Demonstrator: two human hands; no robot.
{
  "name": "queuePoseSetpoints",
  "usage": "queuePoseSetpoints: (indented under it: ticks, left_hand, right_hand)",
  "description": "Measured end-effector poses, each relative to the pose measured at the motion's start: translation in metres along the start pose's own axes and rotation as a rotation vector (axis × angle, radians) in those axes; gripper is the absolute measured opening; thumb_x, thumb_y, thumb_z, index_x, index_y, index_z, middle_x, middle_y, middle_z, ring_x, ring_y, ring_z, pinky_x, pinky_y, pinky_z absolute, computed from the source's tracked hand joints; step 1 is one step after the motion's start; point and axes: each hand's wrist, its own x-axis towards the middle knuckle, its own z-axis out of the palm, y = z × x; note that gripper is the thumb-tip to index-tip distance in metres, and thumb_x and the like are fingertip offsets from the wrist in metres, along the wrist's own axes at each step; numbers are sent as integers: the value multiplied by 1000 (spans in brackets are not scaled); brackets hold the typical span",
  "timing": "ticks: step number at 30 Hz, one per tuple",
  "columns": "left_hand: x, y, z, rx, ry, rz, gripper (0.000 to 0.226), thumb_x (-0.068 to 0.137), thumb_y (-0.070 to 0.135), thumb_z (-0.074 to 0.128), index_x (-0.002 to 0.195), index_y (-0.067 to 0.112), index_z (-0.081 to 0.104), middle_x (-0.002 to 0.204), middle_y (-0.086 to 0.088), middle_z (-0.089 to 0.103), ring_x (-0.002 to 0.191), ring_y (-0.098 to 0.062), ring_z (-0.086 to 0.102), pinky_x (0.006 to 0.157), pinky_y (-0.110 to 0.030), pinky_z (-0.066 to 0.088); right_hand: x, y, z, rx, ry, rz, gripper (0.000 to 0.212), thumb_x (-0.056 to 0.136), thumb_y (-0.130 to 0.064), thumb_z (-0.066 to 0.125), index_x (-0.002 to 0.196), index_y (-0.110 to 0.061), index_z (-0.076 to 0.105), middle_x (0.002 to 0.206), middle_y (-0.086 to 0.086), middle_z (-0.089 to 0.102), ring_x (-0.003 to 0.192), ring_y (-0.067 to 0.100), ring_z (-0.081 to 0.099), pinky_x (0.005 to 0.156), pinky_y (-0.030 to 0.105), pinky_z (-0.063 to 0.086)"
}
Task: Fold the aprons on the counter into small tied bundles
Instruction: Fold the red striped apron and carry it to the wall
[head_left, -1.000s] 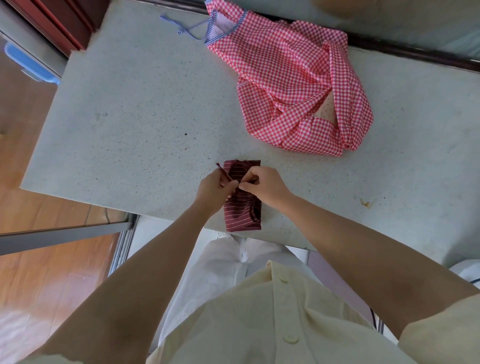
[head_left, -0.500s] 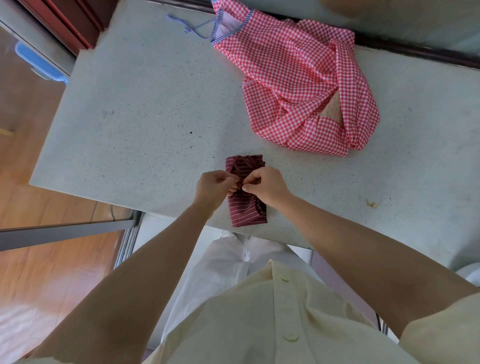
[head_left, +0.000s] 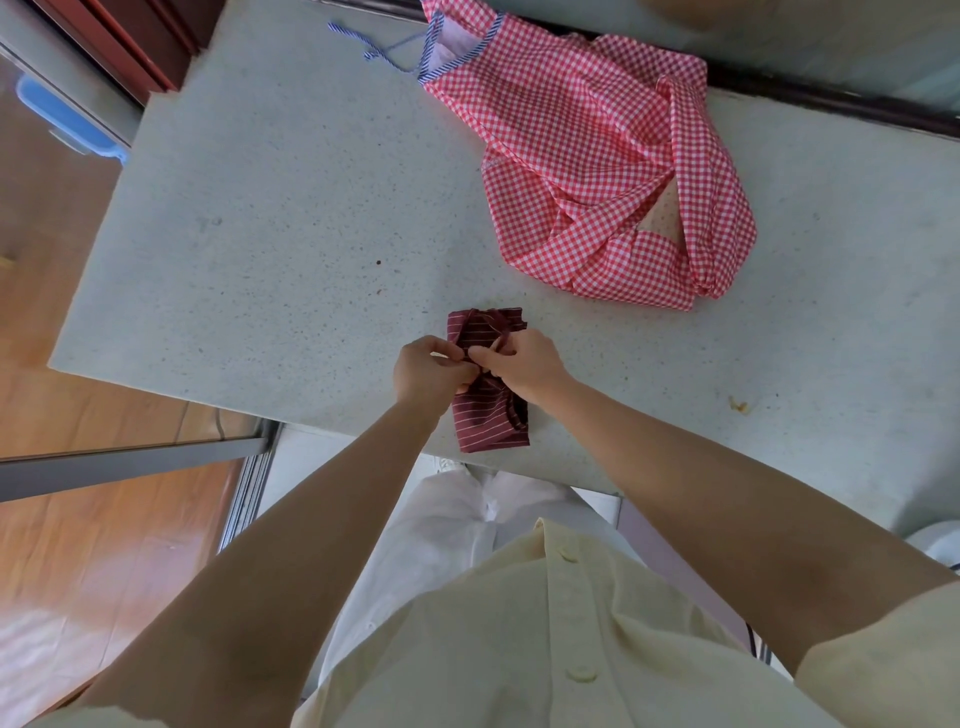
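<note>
A dark red striped apron (head_left: 488, 423), folded into a small bundle, lies at the near edge of the grey counter (head_left: 270, 218). My left hand (head_left: 428, 370) and my right hand (head_left: 524, 358) meet over its middle, each pinching an apron strap where the straps cross. The knot itself is hidden by my fingers. A red-and-white checked apron (head_left: 587, 156) lies crumpled at the back of the counter, with its blue striped tie (head_left: 384, 49) trailing to the left.
The counter's left edge drops to a wooden floor (head_left: 78, 545). A blue-lidded box (head_left: 67, 119) sits beyond the far left corner. A small yellow crumb (head_left: 738, 404) lies on the counter at the right. A dark ledge (head_left: 831, 104) runs along the back.
The strap end that stuck out to the left of my left hand has been drawn in. Both hands stay together over the bundle's middle, working the straps.
</note>
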Motion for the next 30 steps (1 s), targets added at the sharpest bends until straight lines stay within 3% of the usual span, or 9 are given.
queuePoseSetpoints:
  ticks: [4, 8, 11, 18, 24, 28, 30]
  left_hand:
    - [4, -1, -3, -15, -66, -23, 31, 71, 5, 82, 96, 8, 63, 79, -10, 70, 69, -22, 66, 74, -40, 58]
    - [7, 0, -4, 35, -142, -19, 38, 75, 6, 77, 107, 10, 58, 83, -12, 69, 72, -23, 62, 72, -41, 55]
    - [7, 2, -3, 121, -176, 25, 38, 80, 7, 70, 113, 11, 51, 75, -7, 62, 65, -19, 55, 65, -34, 47]
    - [4, 0, -11, 357, -139, 149, 27, 84, 10, 62, 108, 15, 49, 83, -8, 66, 70, -19, 60, 60, -26, 46]
    - [4, -5, -11, 492, -99, 271, 23, 81, 8, 61, 100, 16, 50, 73, 4, 58, 65, -10, 52, 56, -21, 35]
    - [9, -7, -14, 453, -149, 234, 20, 82, 6, 61, 96, 19, 56, 81, 3, 60, 77, -15, 57, 60, -20, 39]
    - [12, -11, -17, 411, -163, 221, 19, 84, 4, 58, 99, 16, 59, 87, 0, 63, 82, -17, 59, 64, -20, 41]
  right_hand:
    - [0, 2, -1, -18, -34, -46, 27, 94, -27, 62, 87, -4, 75, 84, 15, 71, 83, 26, 66, 83, 41, 51]
    - [0, 4, -7, 1, -107, -40, 24, 94, -23, 61, 89, -4, 75, 80, 7, 70, 79, 19, 63, 83, 37, 50]
    - [1, 3, -9, 8, -147, -20, 22, 93, -25, 63, 89, -8, 76, 71, -6, 64, 72, 8, 58, 76, 27, 46]
    - [6, 8, -15, -138, -125, 43, 26, 91, -31, 66, 84, -7, 71, 77, 2, 63, 78, 15, 60, 73, 25, 42]
    - [4, 12, -16, -169, -132, 87, 20, 93, -28, 64, 77, -15, 64, 71, -3, 57, 71, 12, 55, 71, 27, 44]
    - [4, 16, -16, -156, -95, 122, 25, 93, -34, 63, 93, -10, 66, 81, -1, 59, 80, 15, 56, 75, 29, 43]
    - [5, 20, -13, -82, -57, 210, 42, 89, -45, 65, 109, -8, 55, 96, 2, 58, 91, 18, 56, 78, 30, 44]
